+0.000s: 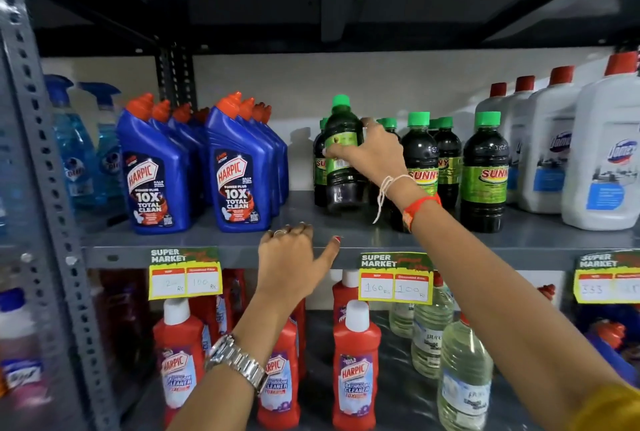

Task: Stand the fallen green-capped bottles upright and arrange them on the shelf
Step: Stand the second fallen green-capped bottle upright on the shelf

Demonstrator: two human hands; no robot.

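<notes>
Several dark bottles with green caps and green SUNNY labels stand on the grey middle shelf [221,240]. My right hand [370,153] grips one green-capped bottle [343,139] around its label, upright, at the left end of the group, its base at or just above the shelf. Another green-capped bottle [485,174] stands at the right front, and one [420,153] stands just behind my wrist. My left hand [294,261] rests on the shelf's front edge, fingers curled over the lip, thumb out, holding no bottle.
Blue Harpic bottles [239,174] stand left of the green-capped group, with a bare gap of shelf between. White red-capped bottles [602,160] crowd the right. Blue spray bottles [72,146] sit far left. Red Harpic bottles [356,368] and clear bottles fill the shelf below. Price tags [394,278] hang on the edge.
</notes>
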